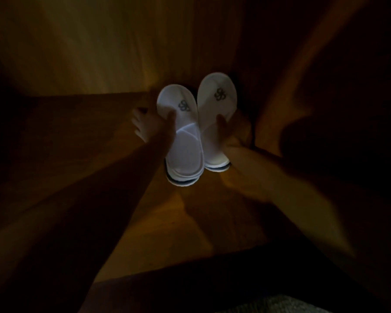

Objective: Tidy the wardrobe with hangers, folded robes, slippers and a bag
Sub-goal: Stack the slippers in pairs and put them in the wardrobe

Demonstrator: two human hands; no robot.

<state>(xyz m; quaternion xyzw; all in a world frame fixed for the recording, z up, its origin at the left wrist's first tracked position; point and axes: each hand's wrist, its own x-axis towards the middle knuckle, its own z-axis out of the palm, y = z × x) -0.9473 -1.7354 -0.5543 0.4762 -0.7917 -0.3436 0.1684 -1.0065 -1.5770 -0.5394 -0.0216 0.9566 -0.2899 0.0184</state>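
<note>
Here, each grip holds white slippers: the left hand (148,127) the left pair (181,136), the right hand (231,132) the right pair (215,118), touching, near the wardrobe floor's (77,143) back-right corner.

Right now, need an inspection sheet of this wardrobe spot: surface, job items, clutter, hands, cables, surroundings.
Surface: wooden shelf, dimly lit.
Job's things: left slipper stack and right slipper stack, white with logos, side by side, toes pointing away.
Clutter: nothing seen.
Hands: left hand grips the left stack, right hand grips the right stack, thumbs on top.
Cables: nothing seen.
Surroundings: wooden back wall; dark, the rest unclear.
</note>
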